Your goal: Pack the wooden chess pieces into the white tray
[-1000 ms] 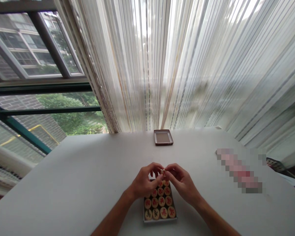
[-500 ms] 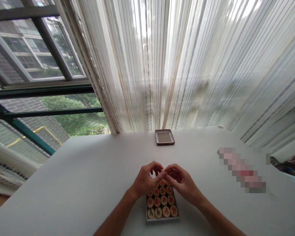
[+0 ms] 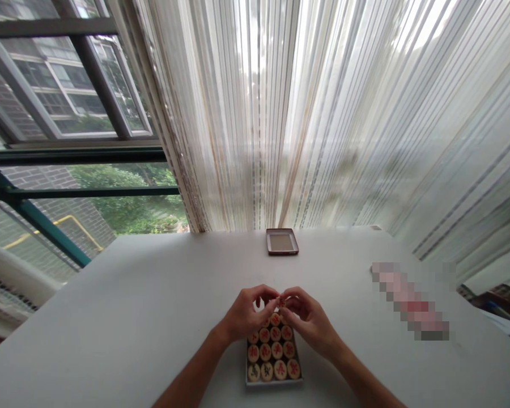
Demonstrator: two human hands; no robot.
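Over the far end of a shallow box (image 3: 274,383), my left hand (image 3: 245,311) and my right hand (image 3: 309,313) meet at the fingertips. Pinched between them is a small round Chinese chess piece (image 3: 281,302) with red marking. Both hands are closed on it. Below, the box holds rows of round pale chess pieces (image 3: 276,351), most with red characters and two in the nearest row with black ones. My fingers hide part of the farthest row.
A dark-rimmed square lid (image 3: 282,242) lies near the table's far edge. A pixelated pinkish object (image 3: 410,303) rests on the white table (image 3: 153,317) at right. Striped curtains (image 3: 272,113) hang behind, and a window stands at left.
The chess piece has been turned, so its red-marked side now shows more between my fingertips. The whole view has shifted slightly; the box and lid have stayed put.
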